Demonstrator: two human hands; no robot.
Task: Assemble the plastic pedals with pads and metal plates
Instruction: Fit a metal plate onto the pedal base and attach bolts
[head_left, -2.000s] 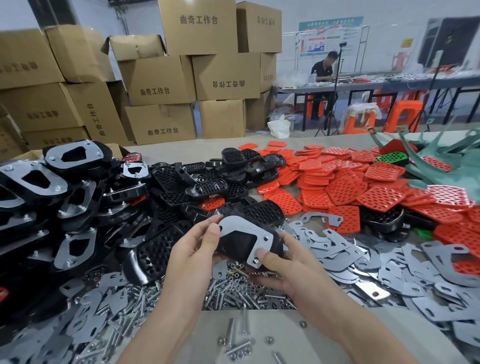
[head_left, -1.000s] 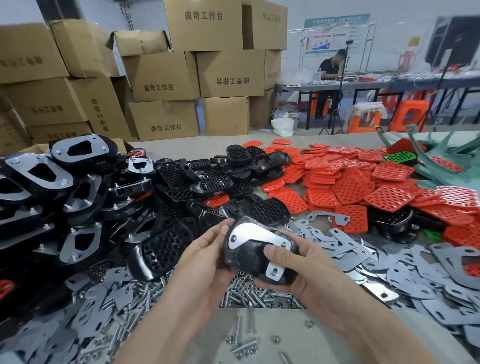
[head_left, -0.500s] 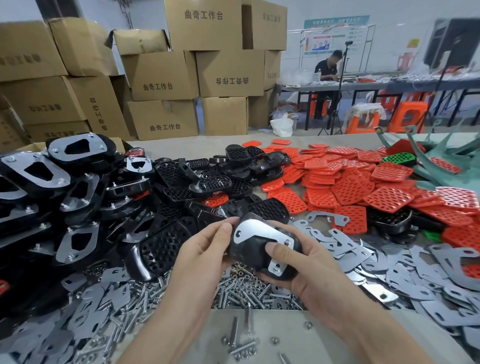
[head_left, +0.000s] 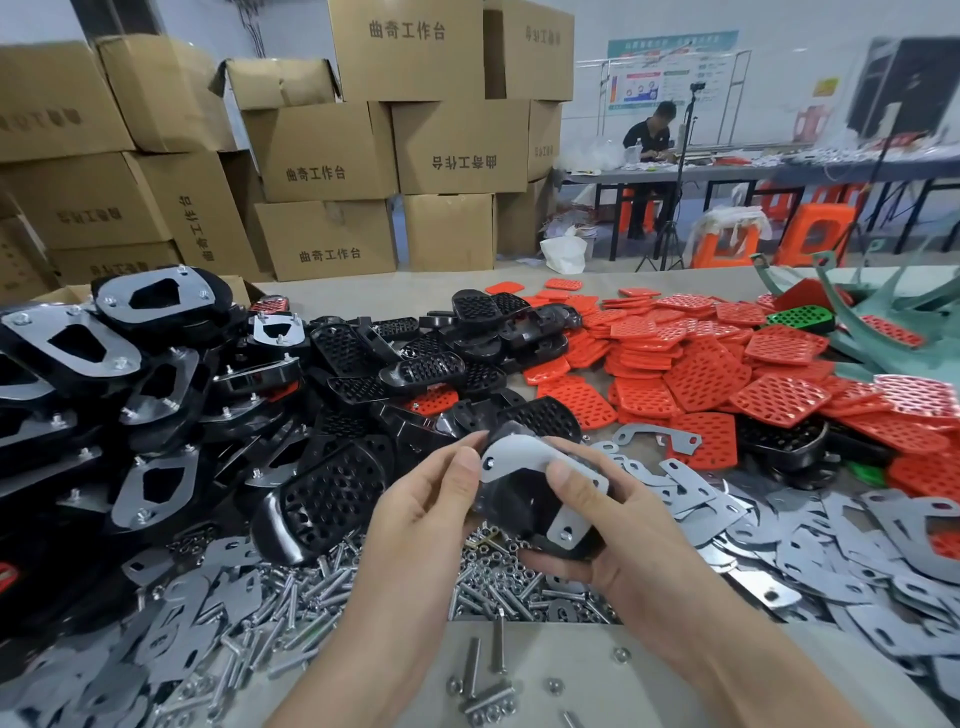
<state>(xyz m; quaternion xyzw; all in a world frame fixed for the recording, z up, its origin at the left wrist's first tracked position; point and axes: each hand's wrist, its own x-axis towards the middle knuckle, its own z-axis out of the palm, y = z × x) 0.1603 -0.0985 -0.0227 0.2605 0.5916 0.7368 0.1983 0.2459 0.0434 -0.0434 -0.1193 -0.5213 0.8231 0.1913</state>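
A black plastic pedal (head_left: 524, 506) with a grey metal plate (head_left: 519, 454) laid over it is held above the table between both hands. My left hand (head_left: 421, 509) grips its left end, thumb on the plate's upper corner. My right hand (head_left: 618, 530) cups the pedal from below and the right, thumb pressing the plate's middle. Loose black pedals (head_left: 332, 493) lie just to the left. Red perforated pads (head_left: 701, 374) cover the right side. Loose metal plates (head_left: 779, 530) spread to the right of my hands.
Assembled pedals with bolted plates (head_left: 67, 343) pile up at the far left. Bolts and nuts (head_left: 483, 670) lie scattered in front of me and under my hands. Teal frames (head_left: 883, 322) sit at the far right. Cardboard boxes (head_left: 322, 150) stack behind; a person sits at a far table.
The pedal with its plate has been turned and tilted in my hands, and my right thumb has shifted onto the plate's middle. Both hands have kept their hold.
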